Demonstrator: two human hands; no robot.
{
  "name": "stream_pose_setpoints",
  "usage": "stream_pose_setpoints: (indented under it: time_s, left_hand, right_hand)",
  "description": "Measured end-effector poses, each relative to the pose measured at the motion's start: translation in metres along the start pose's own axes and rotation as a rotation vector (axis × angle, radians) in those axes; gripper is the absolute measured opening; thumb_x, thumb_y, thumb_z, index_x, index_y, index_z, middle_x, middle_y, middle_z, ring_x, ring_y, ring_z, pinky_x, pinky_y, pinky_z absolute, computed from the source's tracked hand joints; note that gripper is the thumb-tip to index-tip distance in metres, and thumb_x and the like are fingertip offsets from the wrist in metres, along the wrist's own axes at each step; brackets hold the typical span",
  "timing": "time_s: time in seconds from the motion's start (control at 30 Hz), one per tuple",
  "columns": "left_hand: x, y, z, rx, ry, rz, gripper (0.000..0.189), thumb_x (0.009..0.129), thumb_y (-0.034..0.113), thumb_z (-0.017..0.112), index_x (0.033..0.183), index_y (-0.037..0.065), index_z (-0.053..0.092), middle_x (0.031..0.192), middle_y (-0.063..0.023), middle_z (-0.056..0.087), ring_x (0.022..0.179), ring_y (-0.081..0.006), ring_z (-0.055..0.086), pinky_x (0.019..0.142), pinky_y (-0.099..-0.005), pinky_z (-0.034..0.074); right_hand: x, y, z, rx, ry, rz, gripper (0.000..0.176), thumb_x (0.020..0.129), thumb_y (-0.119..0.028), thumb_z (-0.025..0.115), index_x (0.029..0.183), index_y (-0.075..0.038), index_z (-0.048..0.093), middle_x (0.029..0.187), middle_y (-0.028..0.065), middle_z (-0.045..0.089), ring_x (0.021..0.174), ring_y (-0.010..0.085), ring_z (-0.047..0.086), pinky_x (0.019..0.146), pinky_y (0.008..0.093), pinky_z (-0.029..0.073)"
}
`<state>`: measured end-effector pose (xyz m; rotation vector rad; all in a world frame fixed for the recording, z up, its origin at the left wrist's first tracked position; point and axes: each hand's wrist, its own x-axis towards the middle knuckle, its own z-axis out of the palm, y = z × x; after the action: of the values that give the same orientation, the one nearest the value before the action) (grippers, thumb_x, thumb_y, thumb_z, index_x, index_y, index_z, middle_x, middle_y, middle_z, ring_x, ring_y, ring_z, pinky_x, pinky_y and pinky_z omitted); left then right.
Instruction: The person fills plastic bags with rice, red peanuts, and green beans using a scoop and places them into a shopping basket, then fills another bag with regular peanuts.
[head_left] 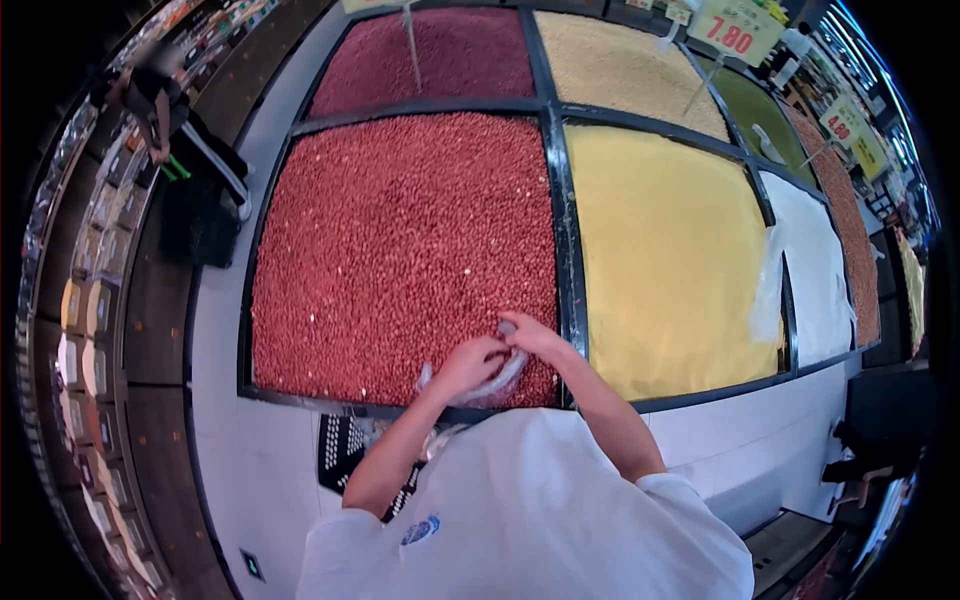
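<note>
In front of me is a bin of red-skinned peanuts [400, 230]. Low over its near edge, my left hand [470, 366] has its fingers curled against a clear plastic bag [503, 382]. My right hand [532, 335], just to the right and slightly farther out, pinches a bunched, greyish part of the same bag near its top. The lower part of the bag rests on the peanuts, and reddish contents show through it. The bag's mouth is partly hidden by my fingers.
A black divider [566, 230] separates the peanuts from a bin of yellow grain [670, 260]. A plastic sheet [768, 290] hangs beside a white-filled bin [812, 270]. Price signs [735, 30] stand behind. A person [165, 110] is at the left aisle by a dark basket [200, 225].
</note>
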<state>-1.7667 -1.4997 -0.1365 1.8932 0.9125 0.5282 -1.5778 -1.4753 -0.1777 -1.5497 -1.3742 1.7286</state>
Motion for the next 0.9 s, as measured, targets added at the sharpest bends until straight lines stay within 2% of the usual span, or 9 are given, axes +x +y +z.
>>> stream_pose_setpoints:
  time_s: [0.07,0.13,0.23,0.33,0.5,0.6,0.77,0.87,0.9]
  left_hand:
    - [0.005,-0.006,-0.012,0.222,0.213,0.040,0.025,0.083,0.014,0.062,0.105,0.004,0.065,0.109,-0.0144,0.062,0.104,-0.0309,0.058,0.087,-0.0402,0.047]
    - [0.010,-0.006,-0.021,0.579,0.414,-0.128,0.035,0.083,0.022,0.064,0.115,0.007,0.061,0.125,-0.0155,0.053,0.118,-0.0323,0.048,0.093,-0.0424,0.042]
    - [0.014,-0.019,-0.021,0.803,0.550,-0.281,0.051,0.082,0.032,0.065,0.126,0.008,0.053,0.128,-0.0197,0.045,0.114,-0.0371,0.047,0.092,-0.0465,0.041]
    - [0.013,-0.027,-0.012,0.497,0.360,-0.405,0.050,0.083,0.031,0.065,0.125,0.006,0.054,0.123,-0.0202,0.048,0.111,-0.0382,0.048,0.093,-0.0463,0.042]
    - [-0.001,-0.045,0.010,0.294,0.325,-0.129,0.035,0.084,0.016,0.059,0.118,0.006,0.059,0.112,-0.0149,0.056,0.105,-0.0337,0.054,0.088,-0.0438,0.046]
    - [-0.007,-0.024,-0.011,-0.001,0.089,-0.159,0.035,0.086,0.011,0.057,0.119,0.003,0.058,0.114,-0.0174,0.057,0.110,-0.0320,0.054,0.096,-0.0380,0.043]
    - [-0.013,-0.024,0.002,-0.143,-0.200,0.007,0.036,0.085,0.003,0.051,0.119,0.003,0.059,0.117,-0.0148,0.060,0.109,-0.0292,0.057,0.096,-0.0364,0.044]
    - [-0.009,-0.005,-0.011,-0.224,-0.301,-0.105,0.033,0.084,0.004,0.052,0.117,0.002,0.061,0.115,-0.0155,0.062,0.106,-0.0296,0.059,0.095,-0.0364,0.044]
    - [-0.005,-0.005,-0.011,-0.149,-0.108,-0.024,0.030,0.085,0.006,0.054,0.114,0.002,0.062,0.110,-0.0158,0.063,0.100,-0.0307,0.062,0.093,-0.0368,0.046]
  right_hand:
    - [-0.002,-0.001,-0.004,0.068,-0.042,0.045,0.071,0.071,0.005,0.055,0.140,0.004,0.036,0.100,0.0143,0.061,0.070,0.0168,0.059,0.060,0.0283,0.048]
    - [-0.017,-0.022,-0.003,0.078,-0.061,0.113,0.072,0.072,0.008,0.051,0.141,0.001,0.035,0.091,0.0107,0.058,0.065,0.0151,0.056,0.058,0.0268,0.046]
    - [-0.020,-0.019,-0.001,0.133,-0.016,0.104,0.072,0.073,0.010,0.051,0.142,-0.001,0.036,0.096,0.0111,0.057,0.066,0.0155,0.054,0.059,0.0268,0.045]
    - [-0.019,-0.017,0.001,0.164,0.010,0.107,0.072,0.073,0.010,0.052,0.142,-0.003,0.036,0.102,0.0118,0.055,0.069,0.0156,0.055,0.061,0.0270,0.045]
    - [-0.016,-0.018,0.003,0.127,0.018,0.136,0.070,0.073,0.010,0.052,0.140,-0.001,0.038,0.107,0.0140,0.057,0.070,0.0161,0.057,0.062,0.0272,0.047]
    - [-0.018,-0.016,0.002,0.161,0.010,0.152,0.070,0.073,0.013,0.050,0.140,-0.001,0.039,0.106,0.0111,0.056,0.070,0.0152,0.055,0.060,0.0267,0.046]
    - [-0.025,-0.008,-0.001,0.215,0.056,0.109,0.068,0.072,0.013,0.049,0.138,0.000,0.041,0.106,0.0111,0.058,0.067,0.0142,0.056,0.059,0.0263,0.046]
    - [-0.032,-0.007,-0.003,0.197,0.085,0.087,0.064,0.073,0.013,0.048,0.135,0.000,0.046,0.101,0.0103,0.060,0.066,0.0132,0.055,0.058,0.0259,0.045]
    - [-0.037,-0.008,-0.003,0.187,0.100,0.079,0.062,0.073,0.013,0.048,0.134,-0.001,0.048,0.098,0.0096,0.060,0.065,0.0128,0.055,0.058,0.0256,0.045]
